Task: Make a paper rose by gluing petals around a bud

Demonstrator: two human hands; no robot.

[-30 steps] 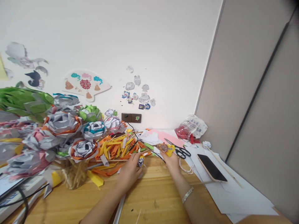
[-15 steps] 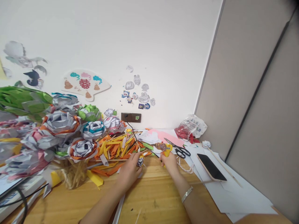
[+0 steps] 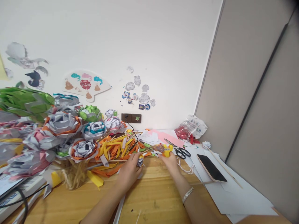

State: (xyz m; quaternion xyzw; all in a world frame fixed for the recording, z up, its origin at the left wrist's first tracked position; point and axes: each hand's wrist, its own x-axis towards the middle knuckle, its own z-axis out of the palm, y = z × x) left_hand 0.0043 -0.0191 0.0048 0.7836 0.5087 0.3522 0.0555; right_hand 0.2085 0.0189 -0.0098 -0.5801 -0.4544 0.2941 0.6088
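My left hand [image 3: 132, 165] is closed around a small rolled paper flower [image 3: 140, 161] with white, dark and yellow parts, held low over the wooden table. My right hand [image 3: 170, 160] is at the yellow hot glue gun [image 3: 167, 150], whose nozzle points left. Its thumb stretches along the near side of the gun, and the other fingers are mostly hidden behind it. Just right of this hand lie black-handled scissors [image 3: 182, 153] and a string of white beads [image 3: 187, 169].
Finished paper flowers [image 3: 63, 123] crowd the left side. Orange and yellow paper strips [image 3: 116, 146] are heaped behind my left hand. White sheets [image 3: 233, 196] with a phone [image 3: 211, 168] lie at right. A plastic bag [image 3: 191, 126] sits by the wall, below which runs a socket strip [image 3: 131, 118].
The glue gun has turned from a handle-down grip to lying more sideways, slightly left and lower. My right thumb has straightened beside it. My left hand stays put with the paper flower.
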